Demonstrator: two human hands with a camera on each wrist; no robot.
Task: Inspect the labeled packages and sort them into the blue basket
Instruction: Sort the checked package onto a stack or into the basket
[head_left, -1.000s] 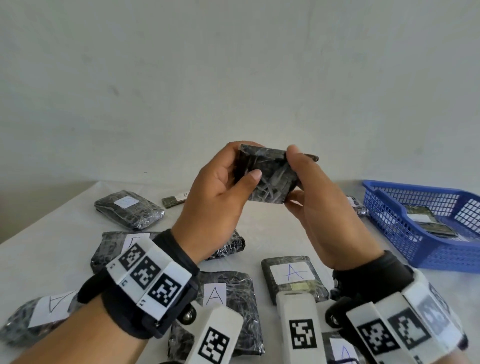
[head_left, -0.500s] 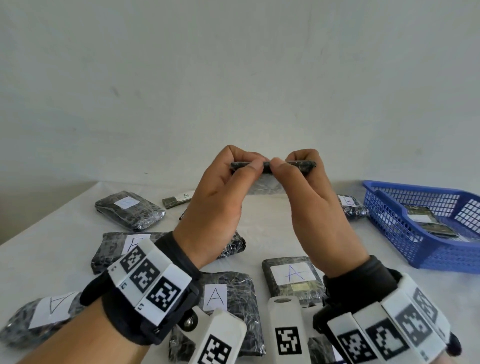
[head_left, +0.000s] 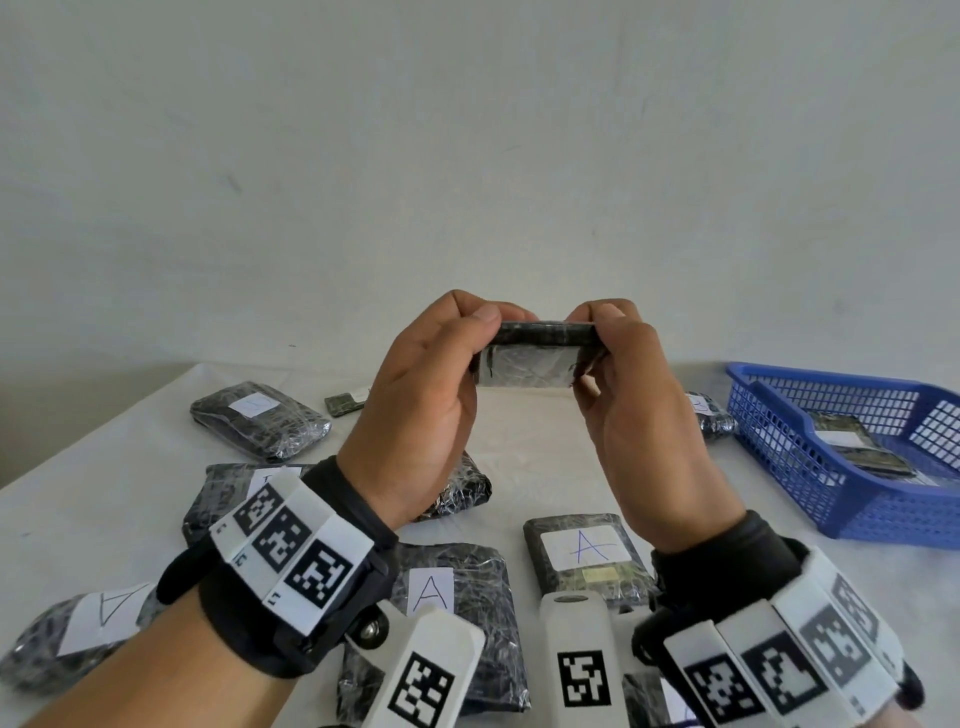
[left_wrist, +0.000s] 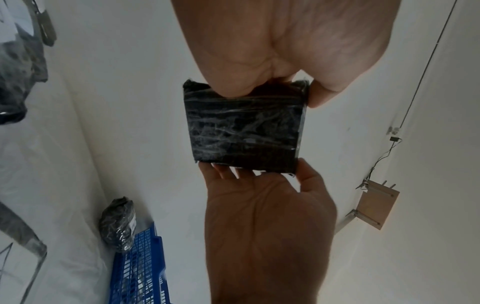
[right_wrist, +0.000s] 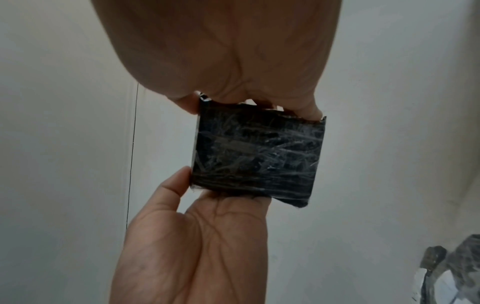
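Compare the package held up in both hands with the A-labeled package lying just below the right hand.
The held package is up in the air, pinched between the left hand and right hand; the A package lies flat on the table. The A package shows a white label; the held package shows none. Both are dark and plastic-wrapped.

Black wristbands (head_left: 291, 613) with white fiducial-marker tags (head_left: 291, 545)
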